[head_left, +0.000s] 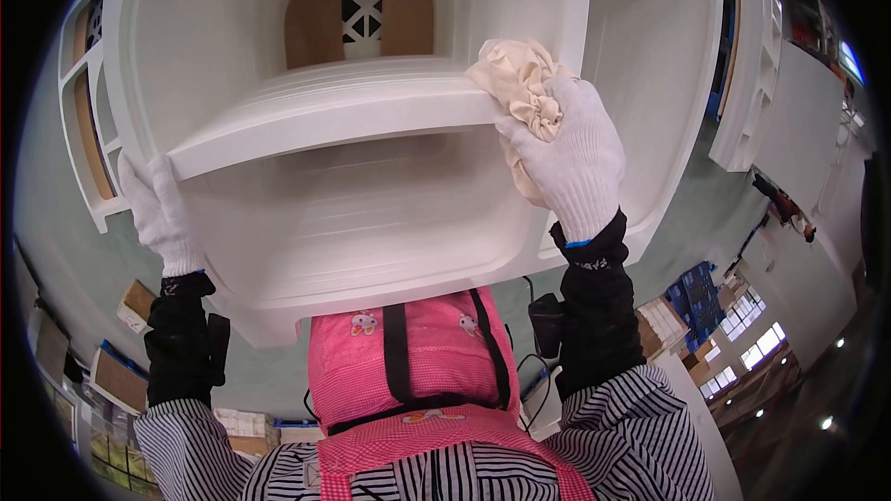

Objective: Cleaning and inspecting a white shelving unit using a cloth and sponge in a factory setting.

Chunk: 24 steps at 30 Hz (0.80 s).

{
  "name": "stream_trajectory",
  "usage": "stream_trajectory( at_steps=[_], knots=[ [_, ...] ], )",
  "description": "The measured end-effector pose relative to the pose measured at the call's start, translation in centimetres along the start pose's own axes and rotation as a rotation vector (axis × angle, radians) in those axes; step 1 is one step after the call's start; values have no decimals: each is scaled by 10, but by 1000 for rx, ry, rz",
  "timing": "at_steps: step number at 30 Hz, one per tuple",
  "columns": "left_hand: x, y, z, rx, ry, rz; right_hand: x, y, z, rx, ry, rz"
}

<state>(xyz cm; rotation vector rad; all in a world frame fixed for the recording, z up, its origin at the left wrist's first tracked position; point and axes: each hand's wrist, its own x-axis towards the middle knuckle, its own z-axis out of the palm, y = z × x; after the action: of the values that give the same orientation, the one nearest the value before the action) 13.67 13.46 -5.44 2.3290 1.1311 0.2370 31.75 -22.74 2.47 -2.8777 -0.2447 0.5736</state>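
In front of me is a large white moulded shell (306, 241) with a curved ledge (334, 125) across it and an arched opening at its far end. My right hand (574, 162), in a white knit glove, is closed around a crumpled cream cloth (520, 74). That cloth presses against the right end of the ledge. My left hand (160, 213), gloved the same way, rests at the shell's left side by the ledge's left end. Its fingers are stretched out and hold nothing.
Through the arch show brown board and a white lattice strip (362, 0). Other white moulded frames stand at the left (93, 130) and right (747, 65). Boxes (121, 376) sit on the green floor (251, 376). A black cable (534, 362) hangs beside my pink apron.
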Motion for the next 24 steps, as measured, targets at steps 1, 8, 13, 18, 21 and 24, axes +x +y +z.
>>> stream_trajectory(
  at_steps=[1,8,13,18,21,24],
  knots=[
    [0,2,-1,-7,-8,-17,0,3,0,-3,1,3],
    [3,-1,-2,25,6,-10,1,13,-1,-33,-62,94],
    [0,7,2,25,3,-57,1,-13,4,55,-55,77],
    [3,-2,0,28,4,-2,3,32,0,-167,81,135],
    [2,-4,1,14,-26,-6,-2,92,-1,91,132,211],
    [4,-6,2,39,-24,11,-24,110,-6,707,23,435]
  ],
)
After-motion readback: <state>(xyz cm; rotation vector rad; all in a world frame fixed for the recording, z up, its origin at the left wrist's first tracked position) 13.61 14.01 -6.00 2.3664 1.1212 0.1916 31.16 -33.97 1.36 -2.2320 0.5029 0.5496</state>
